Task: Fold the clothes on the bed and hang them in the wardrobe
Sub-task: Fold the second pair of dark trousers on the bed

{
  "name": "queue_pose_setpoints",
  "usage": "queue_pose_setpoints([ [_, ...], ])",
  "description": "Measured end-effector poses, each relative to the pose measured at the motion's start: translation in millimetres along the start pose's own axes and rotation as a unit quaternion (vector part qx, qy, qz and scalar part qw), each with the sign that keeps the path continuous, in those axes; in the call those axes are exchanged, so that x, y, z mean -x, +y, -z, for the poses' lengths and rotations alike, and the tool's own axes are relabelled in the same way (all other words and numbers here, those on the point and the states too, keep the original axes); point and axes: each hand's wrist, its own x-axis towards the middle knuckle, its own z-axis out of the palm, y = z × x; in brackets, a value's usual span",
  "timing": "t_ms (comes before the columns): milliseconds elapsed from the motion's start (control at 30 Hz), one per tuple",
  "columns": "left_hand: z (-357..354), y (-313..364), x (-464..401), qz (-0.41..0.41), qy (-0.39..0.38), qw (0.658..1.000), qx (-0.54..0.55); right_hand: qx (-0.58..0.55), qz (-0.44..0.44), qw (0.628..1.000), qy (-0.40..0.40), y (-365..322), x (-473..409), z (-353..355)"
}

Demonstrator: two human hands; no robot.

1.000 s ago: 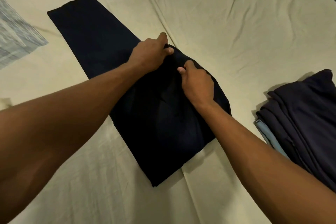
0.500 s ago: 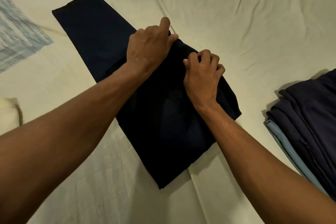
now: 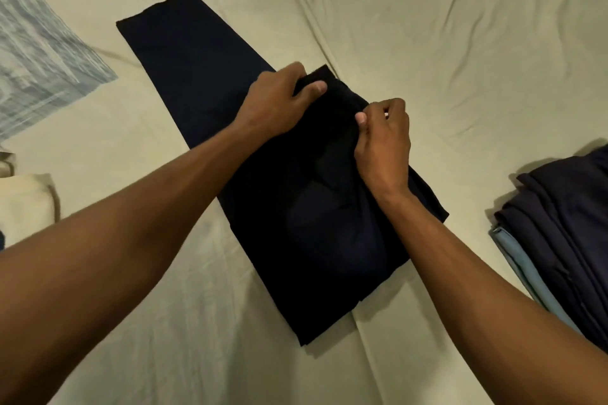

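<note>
Pinching one dark garment, two hands

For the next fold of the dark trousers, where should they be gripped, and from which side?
Grip the dark trousers at the folded far edge, where the left hand and right hand already pinch it. Come from above: that edge is raised off the bedsheet, while the rest lies flat.

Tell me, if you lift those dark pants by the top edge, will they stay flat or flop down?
Probably flop: the dark pants bunch where the left hand and right hand pinch them. They look soft and thin, lying flat on the bed sheet. The fold would likely fall open.
</note>
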Motion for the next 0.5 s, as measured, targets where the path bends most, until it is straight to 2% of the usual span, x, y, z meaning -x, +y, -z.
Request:
queue_pose_setpoints([
  [67, 14, 5, 1, -0.019, 0.053, 0.998, -0.018, -0.034, 0.016, 0.999, 0.011, -9, -4, 6],
  [133, 19, 6, -2, -0.017, 0.083, 0.995, -0.052, -0.012, 0.028, 1.000, -0.001, -11, -7, 7],
  [267, -8, 4, -4, 0.012, 0.002, 0.985, -0.173, 0.145, -0.030, 0.987, -0.056, 5, -3, -7],
  [333, -22, 4, 6, 0.006, 0.010, 0.980, -0.199, 0.151, -0.066, 0.982, -0.091, 7, 3, -13],
  [400, -28, 5, 24, -0.044, 0.073, 0.979, -0.185, 0.140, -0.057, 0.985, -0.081, 7, 4, -16],
  [433, -32, 3, 35, -0.080, 0.075, 0.976, -0.188, 0.137, -0.046, 0.987, -0.067, 7, 4, -16],
  [500, -41, -12, 56, -0.120, 0.020, 0.967, -0.224, 0.132, -0.017, 0.990, -0.037, 9, 4, -15],
])
